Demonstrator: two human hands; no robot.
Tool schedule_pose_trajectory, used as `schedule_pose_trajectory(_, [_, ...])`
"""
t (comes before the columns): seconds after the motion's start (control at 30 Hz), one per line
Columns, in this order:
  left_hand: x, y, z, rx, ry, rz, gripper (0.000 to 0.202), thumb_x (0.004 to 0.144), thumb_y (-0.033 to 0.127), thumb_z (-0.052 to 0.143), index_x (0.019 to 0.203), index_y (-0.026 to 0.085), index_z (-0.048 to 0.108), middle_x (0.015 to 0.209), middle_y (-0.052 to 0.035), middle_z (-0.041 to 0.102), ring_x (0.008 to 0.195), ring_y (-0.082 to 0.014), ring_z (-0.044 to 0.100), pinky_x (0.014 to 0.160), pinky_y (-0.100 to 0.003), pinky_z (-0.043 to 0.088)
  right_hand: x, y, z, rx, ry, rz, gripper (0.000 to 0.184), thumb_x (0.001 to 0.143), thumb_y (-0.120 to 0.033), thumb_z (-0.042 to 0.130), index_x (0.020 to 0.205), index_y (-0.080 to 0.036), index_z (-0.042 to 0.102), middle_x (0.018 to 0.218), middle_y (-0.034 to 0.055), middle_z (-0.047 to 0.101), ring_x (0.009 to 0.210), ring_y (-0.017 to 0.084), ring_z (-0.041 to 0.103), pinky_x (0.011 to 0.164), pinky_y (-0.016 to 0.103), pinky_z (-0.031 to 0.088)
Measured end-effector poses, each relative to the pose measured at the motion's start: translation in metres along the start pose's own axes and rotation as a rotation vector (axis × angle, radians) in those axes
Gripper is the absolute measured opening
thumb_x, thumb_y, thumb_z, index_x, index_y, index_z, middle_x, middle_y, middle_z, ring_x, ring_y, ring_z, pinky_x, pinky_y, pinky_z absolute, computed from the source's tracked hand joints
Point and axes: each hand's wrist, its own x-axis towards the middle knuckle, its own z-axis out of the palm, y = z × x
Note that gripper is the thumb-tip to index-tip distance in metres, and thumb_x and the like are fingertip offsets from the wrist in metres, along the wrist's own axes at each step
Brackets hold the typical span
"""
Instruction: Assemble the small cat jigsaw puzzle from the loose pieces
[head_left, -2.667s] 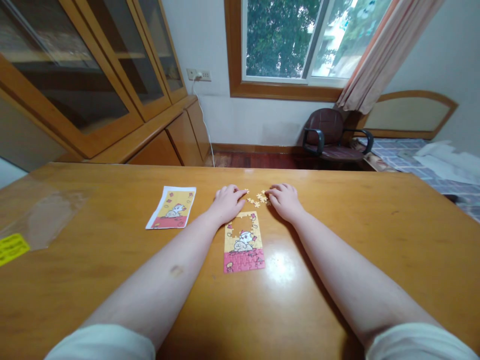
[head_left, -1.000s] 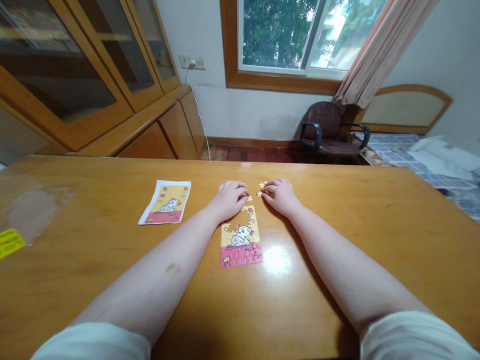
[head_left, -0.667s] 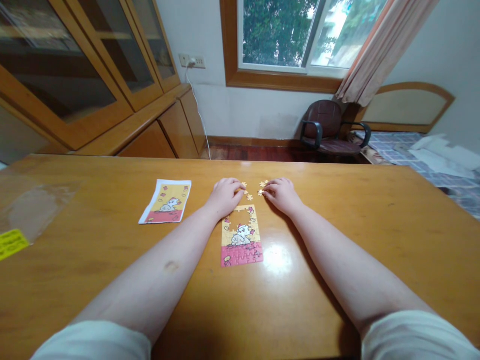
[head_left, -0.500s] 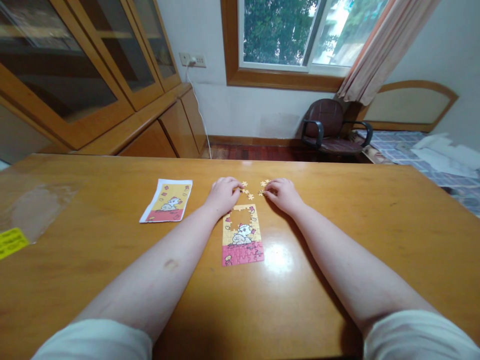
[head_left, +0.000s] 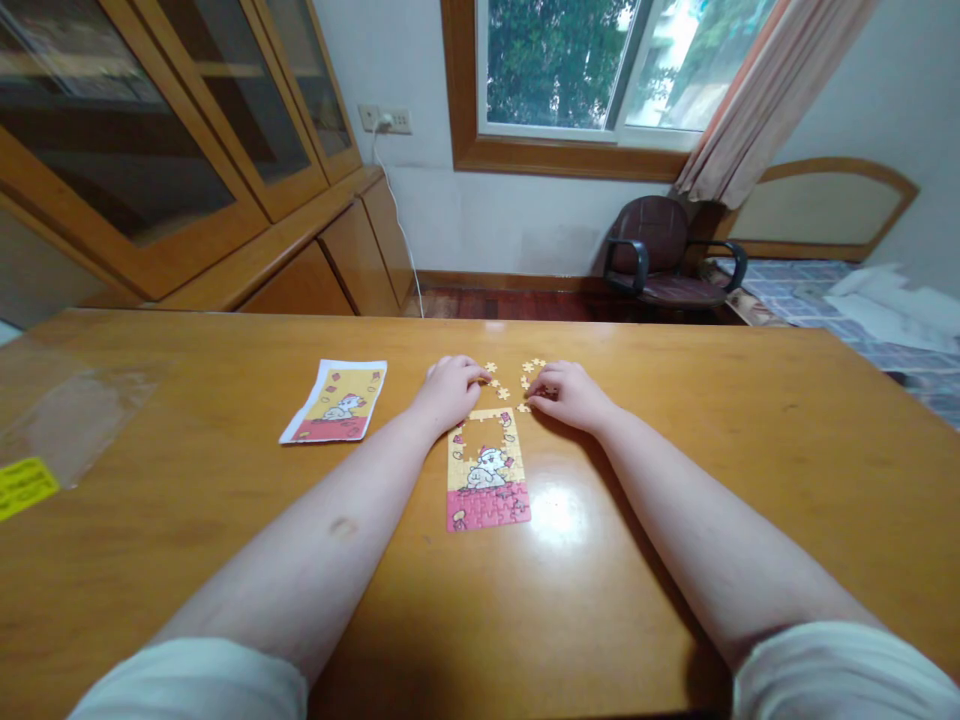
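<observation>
A partly assembled jigsaw puzzle [head_left: 488, 508] lies flat on the table, showing a white cartoon animal over a pink band, with a gap in its yellow upper part. Just above its top left corner is my left hand [head_left: 448, 390], fingers curled and the tips pinched at a small yellow puzzle piece. My right hand [head_left: 568, 393] rests right of the puzzle's top edge, its thumb and finger closed on a puzzle piece [head_left: 523, 408]. Several loose yellow puzzle pieces [head_left: 503, 393] lie between the hands, some partly hidden behind the right fingers.
A printed reference picture [head_left: 346, 402] on white paper lies left of my left hand. Farther left is a clear plastic bag [head_left: 82, 415] with a yellow label [head_left: 26, 487]. Beyond the wooden table [head_left: 660, 560] stand a brown armchair [head_left: 654, 245] and glass-door cabinets [head_left: 195, 215].
My right hand has moved slightly toward me, bringing a piece near the puzzle's top right corner and uncovering more loose pieces. The left hand has barely shifted.
</observation>
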Motion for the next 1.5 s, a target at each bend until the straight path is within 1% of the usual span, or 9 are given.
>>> schedule_pose_trajectory(0.17, [0.0, 0.001, 0.0, 0.008, -0.027, 0.005, 0.031, 0.08, 0.02, 0.045, 0.096, 0.027, 0.071, 0.103, -0.0016, 0.065, 0.099, -0.0233, 0.052, 0.091, -0.041, 0.04, -0.001, 0.019, -0.009, 0.052, 0.313, 0.354, 0.027, 0.085, -0.03, 0.045, 0.083, -0.018, 0.069, 0.08, 0.0052, 0.067, 0.077, 0.018, 0.058, 0.071, 0.029, 0.042])
schedule_pose_trajectory(0.27, [0.0, 0.001, 0.0, 0.002, -0.019, -0.002, 0.03, 0.079, 0.019, 0.045, 0.093, 0.026, 0.071, 0.102, -0.0016, 0.066, 0.098, -0.0234, 0.053, 0.09, -0.041, 0.04, -0.003, 0.026, -0.012, 0.093, 0.284, 0.458, 0.033, 0.085, -0.033, 0.041, 0.076, -0.018, 0.069, 0.072, 0.0037, 0.066, 0.073, 0.019, 0.059, 0.066, 0.028, 0.042])
schedule_pose_trajectory(0.83, [-0.004, 0.006, -0.004, -0.039, 0.048, 0.028, 0.03, 0.08, 0.017, 0.042, 0.094, 0.022, 0.068, 0.101, -0.0034, 0.066, 0.098, -0.0219, 0.054, 0.09, -0.039, 0.04, -0.008, 0.027, -0.023, -0.057, -0.065, 0.171, 0.021, 0.081, -0.031, 0.061, 0.096, -0.023, 0.072, 0.091, 0.0049, 0.065, 0.082, 0.017, 0.061, 0.078, 0.028, 0.046])
schedule_pose_trajectory(0.97, [-0.014, 0.021, -0.019, -0.004, 0.14, 0.072, 0.028, 0.082, 0.018, 0.043, 0.094, 0.024, 0.067, 0.101, -0.0037, 0.066, 0.099, -0.0226, 0.052, 0.092, -0.041, 0.037, -0.009, 0.028, -0.022, -0.102, -0.094, 0.137, 0.02, 0.081, -0.031, 0.061, 0.095, -0.024, 0.073, 0.092, 0.0049, 0.065, 0.081, 0.017, 0.062, 0.079, 0.028, 0.047])
schedule_pose_trajectory(1.07, [-0.022, 0.048, -0.043, 0.089, 0.128, 0.11, 0.025, 0.085, 0.022, 0.042, 0.093, 0.024, 0.066, 0.098, -0.0043, 0.066, 0.099, -0.025, 0.052, 0.091, -0.044, 0.036, -0.01, 0.029, -0.019, -0.095, -0.101, 0.138, 0.016, 0.081, -0.027, 0.062, 0.09, -0.022, 0.073, 0.091, 0.0051, 0.065, 0.08, 0.017, 0.062, 0.08, 0.027, 0.047])
schedule_pose_trajectory(1.17, [-0.037, 0.085, -0.067, 0.209, 0.024, 0.069, 0.026, 0.084, 0.02, 0.041, 0.096, 0.021, 0.064, 0.095, -0.007, 0.065, 0.092, -0.0265, 0.055, 0.081, -0.044, 0.041, -0.009, 0.029, -0.017, -0.092, -0.092, 0.154, 0.012, 0.078, -0.022, 0.062, 0.085, -0.02, 0.072, 0.09, 0.0056, 0.064, 0.08, 0.017, 0.062, 0.079, 0.027, 0.047])
schedule_pose_trajectory(1.27, [-0.071, 0.119, -0.07, 0.237, -0.194, 0.086, 0.025, 0.08, 0.021, 0.044, 0.096, 0.02, 0.064, 0.096, -0.0102, 0.065, 0.091, -0.0287, 0.056, 0.075, -0.044, 0.045, -0.008, 0.028, -0.016, -0.088, -0.091, 0.175, 0.01, 0.076, -0.02, 0.063, 0.083, -0.018, 0.07, 0.088, 0.0062, 0.063, 0.079, 0.017, 0.061, 0.078, 0.027, 0.047])
schedule_pose_trajectory(1.37, [-0.115, 0.137, -0.051, 0.167, -0.283, 0.137, 0.041, 0.079, 0.021, 0.044, 0.118, 0.019, 0.057, 0.125, -0.0141, 0.055, 0.111, -0.0313, 0.052, 0.09, -0.047, 0.043, -0.009, 0.027, -0.016, -0.08, -0.087, 0.198, 0.009, 0.075, -0.02, 0.063, 0.081, -0.017, 0.068, 0.087, 0.0063, 0.063, 0.077, 0.016, 0.06, 0.076, 0.027, 0.047])
schedule_pose_trajectory(1.5, [-0.153, 0.137, -0.017, 0.109, -0.231, 0.046, 0.063, 0.082, 0.038, 0.047, 0.139, 0.015, 0.036, 0.148, -0.0176, 0.03, 0.136, -0.0347, 0.026, 0.107, -0.052, 0.029, -0.01, 0.025, -0.016, -0.05, -0.063, 0.252, 0.006, 0.073, -0.022, 0.065, 0.078, -0.018, 0.067, 0.084, 0.0044, 0.064, 0.075, 0.015, 0.059, 0.073, 0.026, 0.046])
